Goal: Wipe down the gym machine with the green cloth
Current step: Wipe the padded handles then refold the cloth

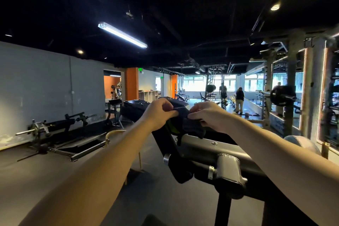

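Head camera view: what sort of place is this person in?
A gym, it seems: a loaded barbell on a rack at right, a plate-loaded machine at left, and a black padded machine in front.

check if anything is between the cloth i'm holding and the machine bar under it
Nothing visible is. The left grip and right grip both pinch the cloth directly above the machine bar, with no object between cloth and bar.

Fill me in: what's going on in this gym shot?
A person reaches both arms out over the black frame of a gym machine. The left hand and right hand each pinch the cloth between them. It looks dark here, with a green strip showing at its lower left. It seems to be getting unfolded or adjusted, with wiping not yet under way.
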